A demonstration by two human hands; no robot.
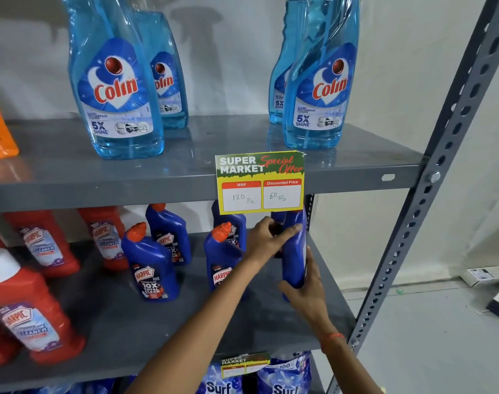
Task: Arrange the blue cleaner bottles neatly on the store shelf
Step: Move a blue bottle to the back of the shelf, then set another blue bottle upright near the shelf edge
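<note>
Several dark blue Harpic bottles with orange caps stand on the middle grey shelf point(146, 331). One point(153, 268) is front left, another point(170, 234) behind it, a third point(221, 263) near the centre. At the right end both hands hold a blue bottle point(295, 251) upright. My left hand point(266, 240) wraps its upper part near the neck. My right hand point(306, 291) grips its lower body and base. The bottle's cap is hidden behind the price card. Another blue bottle point(276, 217) stands partly hidden just behind it.
Red Harpic bottles point(43, 245) fill the shelf's left side. Light blue Colin spray bottles point(114, 81) stand on the upper shelf, whose edge carries a price card point(259, 183). A perforated grey upright point(430, 209) bounds the right end. Surf packs point(282, 379) sit below.
</note>
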